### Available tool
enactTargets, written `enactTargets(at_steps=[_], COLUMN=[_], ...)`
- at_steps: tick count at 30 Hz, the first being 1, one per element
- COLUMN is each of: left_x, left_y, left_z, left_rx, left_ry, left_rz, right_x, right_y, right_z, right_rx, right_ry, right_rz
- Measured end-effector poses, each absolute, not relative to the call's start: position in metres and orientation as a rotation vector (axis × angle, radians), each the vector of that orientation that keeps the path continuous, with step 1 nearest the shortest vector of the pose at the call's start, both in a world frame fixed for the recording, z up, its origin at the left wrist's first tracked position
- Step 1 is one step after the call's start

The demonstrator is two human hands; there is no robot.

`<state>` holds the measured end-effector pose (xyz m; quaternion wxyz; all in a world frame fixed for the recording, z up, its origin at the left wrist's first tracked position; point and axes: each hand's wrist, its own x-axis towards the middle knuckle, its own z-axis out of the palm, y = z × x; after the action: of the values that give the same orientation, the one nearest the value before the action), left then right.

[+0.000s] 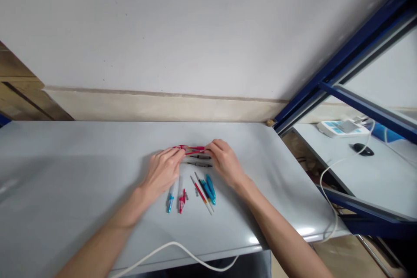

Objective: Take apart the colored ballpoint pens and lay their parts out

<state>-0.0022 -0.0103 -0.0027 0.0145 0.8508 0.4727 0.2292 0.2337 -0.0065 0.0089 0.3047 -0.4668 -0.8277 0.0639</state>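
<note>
My left hand and my right hand meet over the table, fingers closed at opposite ends of a thin red pen piece. Its ends are hidden by the fingers, so I cannot tell whether it is a refill or a pen. Just behind it lies another red pen. Grey-and-black pens lie between my hands. Nearer me are a clear barrel with a blue grip, one with a red grip, a red refill, a dark refill, blue pen parts and tiny springs.
The grey table backs onto a white wall. A white cable loops along its front edge. At the right stand a blue metal frame, a second table with a black mouse and a white device.
</note>
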Motion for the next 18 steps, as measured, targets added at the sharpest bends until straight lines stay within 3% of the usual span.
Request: enactTargets(at_steps=[5,18], left_x=[-0.012,-0.008], left_y=[-0.004,-0.007], left_z=[0.0,-0.003], left_rx=[2.501,2.373], left_ry=[1.679,1.695], left_rz=[0.75,0.711], right_x=[0.237,0.21], right_y=[-0.011,-0.033], right_z=[0.014,0.009], right_rx=[-1.29,-1.0], right_ry=[-1.994,-2.364], right_rz=[0.316,0.843])
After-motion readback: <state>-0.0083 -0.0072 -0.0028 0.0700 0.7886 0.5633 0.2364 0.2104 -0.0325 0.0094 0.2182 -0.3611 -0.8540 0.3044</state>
